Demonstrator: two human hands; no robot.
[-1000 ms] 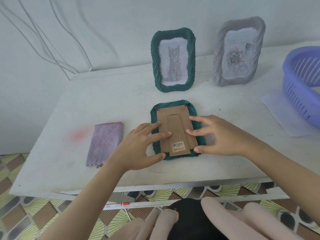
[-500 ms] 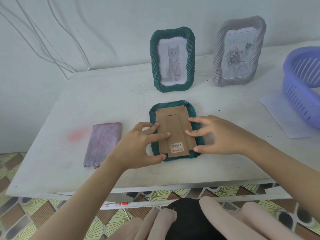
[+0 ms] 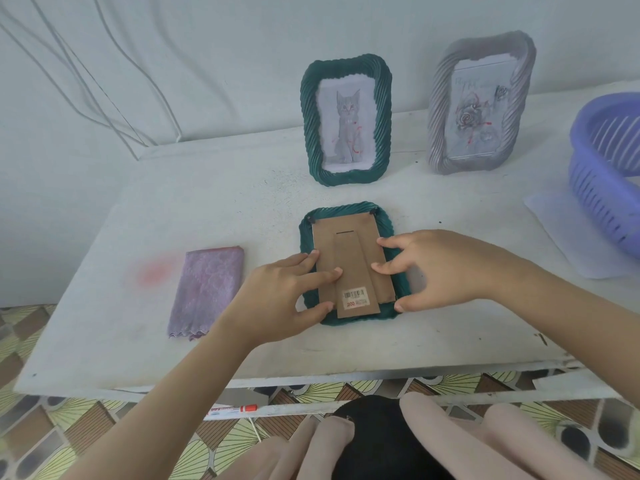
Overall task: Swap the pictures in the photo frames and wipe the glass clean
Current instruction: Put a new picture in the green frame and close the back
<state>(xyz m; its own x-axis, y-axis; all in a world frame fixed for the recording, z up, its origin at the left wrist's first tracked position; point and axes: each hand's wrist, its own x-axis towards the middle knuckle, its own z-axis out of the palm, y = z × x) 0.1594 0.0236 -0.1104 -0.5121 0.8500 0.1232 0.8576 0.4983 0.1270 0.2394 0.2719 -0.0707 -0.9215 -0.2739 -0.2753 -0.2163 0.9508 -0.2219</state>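
A folded purple cloth (image 3: 206, 291) lies flat on the white table (image 3: 145, 209), just left of the person's left hand (image 3: 277, 299). That hand is spread open, palm down, its fingertips (image 3: 335, 271) pressing the brown cardboard backing (image 3: 349, 261) and its thumb hooked at the near-left edge of a green frame (image 3: 346, 216) lying face down. The frame sits between both hands, its backing stand bearing a barcode sticker (image 3: 355, 298). The right hand (image 3: 443, 268) is likewise open and curled over the frame's right side, fingertips on the backing, thumb at the near-right corner; neither hand lifts anything. Beyond the hands, a second green frame (image 3: 346, 119) with a cat picture stands upright, and further right a grey frame (image 3: 481, 102) with a rose drawing stands against the wall. Right of the right hand, a purple basket (image 3: 602, 168) rests on a sheet of paper (image 3: 561, 230).
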